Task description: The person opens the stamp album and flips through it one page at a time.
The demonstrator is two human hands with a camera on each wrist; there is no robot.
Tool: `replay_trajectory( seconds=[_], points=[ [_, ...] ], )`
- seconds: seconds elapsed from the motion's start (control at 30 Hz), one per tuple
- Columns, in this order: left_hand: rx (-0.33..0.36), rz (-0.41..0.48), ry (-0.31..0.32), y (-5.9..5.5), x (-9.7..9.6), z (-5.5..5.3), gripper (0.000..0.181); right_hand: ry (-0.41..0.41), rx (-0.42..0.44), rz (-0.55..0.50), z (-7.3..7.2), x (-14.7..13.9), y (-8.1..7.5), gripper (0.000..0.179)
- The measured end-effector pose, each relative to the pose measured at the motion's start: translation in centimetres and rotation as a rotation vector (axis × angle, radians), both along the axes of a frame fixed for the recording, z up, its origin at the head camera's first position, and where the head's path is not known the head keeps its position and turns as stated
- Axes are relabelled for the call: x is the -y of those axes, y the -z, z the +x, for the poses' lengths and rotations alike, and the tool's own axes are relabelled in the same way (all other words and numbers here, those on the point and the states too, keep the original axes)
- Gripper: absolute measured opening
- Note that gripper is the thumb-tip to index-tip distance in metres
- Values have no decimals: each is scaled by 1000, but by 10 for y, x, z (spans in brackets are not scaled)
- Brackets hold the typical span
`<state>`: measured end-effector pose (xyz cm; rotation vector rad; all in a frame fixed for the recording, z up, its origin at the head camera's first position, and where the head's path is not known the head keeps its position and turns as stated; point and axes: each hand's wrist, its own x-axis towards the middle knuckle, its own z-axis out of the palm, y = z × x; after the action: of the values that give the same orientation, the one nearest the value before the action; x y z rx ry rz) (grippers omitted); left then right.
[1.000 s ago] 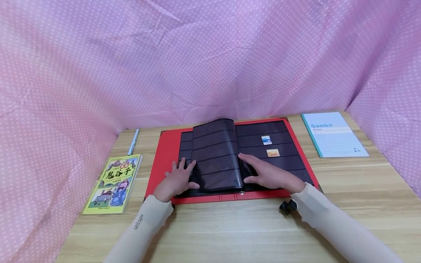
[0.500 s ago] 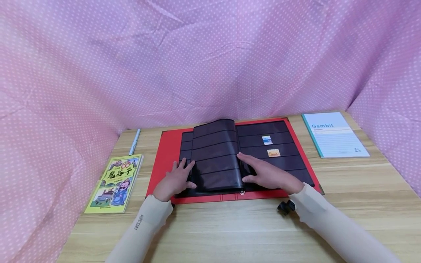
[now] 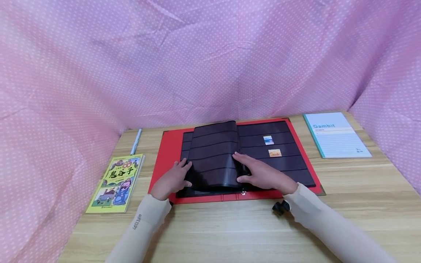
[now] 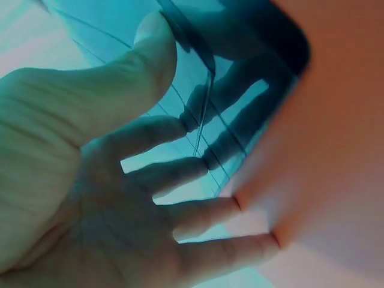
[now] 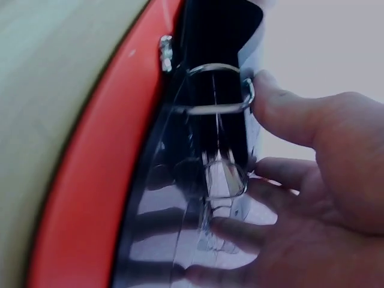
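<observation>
A red ring-binder stamp album (image 3: 171, 146) lies spread on the table, with black pocket pages. Over its left side a loose page (image 3: 213, 142) bulges near the rings. My left hand (image 3: 171, 179) rests spread at that page's left edge; in the left wrist view, two fingertips press the red cover while the thumb (image 4: 157, 54) lies along the page edge. My right hand (image 3: 264, 173) touches the page's curve by the spine with outstretched fingers, beside the metal rings (image 5: 219, 110). On the right page sit a blue stamp (image 3: 268, 140) and an orange stamp (image 3: 275, 153).
A yellow comic-style book (image 3: 115, 184) lies left of the album, with a light-blue pen (image 3: 136, 141) behind it. To the right is a pale notebook (image 3: 338, 135). A pink dotted curtain (image 3: 210, 62) hangs behind the wooden table (image 3: 230, 230).
The bulging page has flattened somewhat and shifted slightly left. My right hand has pushed a little leftward, and my left hand has slid slightly left along the page edge.
</observation>
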<state>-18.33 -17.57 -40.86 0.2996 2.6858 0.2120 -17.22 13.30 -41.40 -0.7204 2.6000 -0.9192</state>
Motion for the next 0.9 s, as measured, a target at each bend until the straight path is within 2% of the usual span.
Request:
replay_trajectory(
  seconds=[0.2,0.37,0.67,0.9],
  points=[
    [-8,-27,51,0,5,0,74,8,-3,32,-1,6,-2,77],
    [-22,-2,50,-2,9,3,77,-1,-20,36,-2,10,-1,74],
    [-42,17,-5,-1,10,6,90,-16,-11,65,-2,16,-1,67],
    [-42,60,-24,2,17,7,100,39,-25,43,4,-4,-6,64]
  ],
)
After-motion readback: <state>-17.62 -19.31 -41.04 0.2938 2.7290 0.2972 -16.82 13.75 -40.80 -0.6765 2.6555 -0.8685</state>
